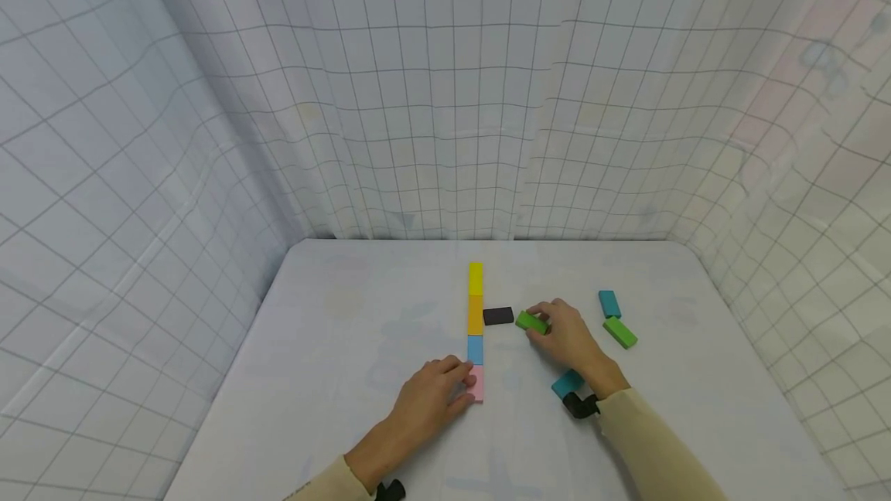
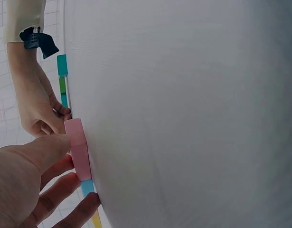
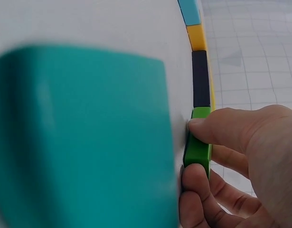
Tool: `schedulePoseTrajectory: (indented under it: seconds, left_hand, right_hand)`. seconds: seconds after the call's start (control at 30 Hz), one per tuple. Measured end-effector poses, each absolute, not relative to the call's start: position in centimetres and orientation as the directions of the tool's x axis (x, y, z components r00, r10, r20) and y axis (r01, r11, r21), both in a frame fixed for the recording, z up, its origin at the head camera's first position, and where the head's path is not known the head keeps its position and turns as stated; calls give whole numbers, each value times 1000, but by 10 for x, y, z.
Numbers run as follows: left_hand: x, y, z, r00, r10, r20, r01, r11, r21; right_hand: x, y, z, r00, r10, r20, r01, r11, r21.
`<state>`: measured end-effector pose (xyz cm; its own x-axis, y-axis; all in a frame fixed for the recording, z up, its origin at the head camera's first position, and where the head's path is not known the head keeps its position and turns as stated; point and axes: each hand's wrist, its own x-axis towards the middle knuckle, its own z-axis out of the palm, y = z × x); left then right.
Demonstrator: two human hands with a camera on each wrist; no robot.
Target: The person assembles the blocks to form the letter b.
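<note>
Right-hand grip [image 1: 565, 335] pinches a green block [image 1: 531, 322] beside a coloured column

Pale cloth sheets [image 1: 418, 99], printed with dark grid lines and gently creased, surround the far edge and both sides of a white, smooth-looking tabletop [image 1: 348, 292]. Two beige sleeves [image 1: 654, 439] reach in from the near side, with a dark fitting [image 1: 581, 405] at the right wrist.

Down the middle runs a straight column of flat-faced, oblong blocks laid end to end: yellow [image 1: 476, 278] farthest, then orange [image 1: 476, 317], light blue [image 1: 475, 349] and pink [image 1: 478, 389]. A black block [image 1: 498, 316] lies crosswise, one end against the orange one. Off to the right, a teal block [image 1: 609, 303] lies near a second green block [image 1: 620, 332]. Another teal block [image 1: 567, 383] sits by the right wrist; in the right wrist view a blurred teal face covers much of the tabletop.

The left-hand grip [image 1: 431, 400] is loose, fingers spread and lightly bent, touching the pink block from the left. The right forearm slants inward; thumb and fingers clasp the green block just beside the black block's free end.
</note>
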<state>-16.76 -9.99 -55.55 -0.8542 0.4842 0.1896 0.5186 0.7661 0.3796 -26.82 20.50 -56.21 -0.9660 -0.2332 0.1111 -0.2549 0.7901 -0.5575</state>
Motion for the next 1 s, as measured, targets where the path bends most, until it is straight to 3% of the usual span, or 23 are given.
schedulePoseTrajectory:
  seconds: [1.0]
  left_hand:
    - [-167, -101, -556, -846, 491, 209, 532, 754, 385]
  right_hand:
    - [-272, 204, -564, -961, -243, 133, -275, 783, -558]
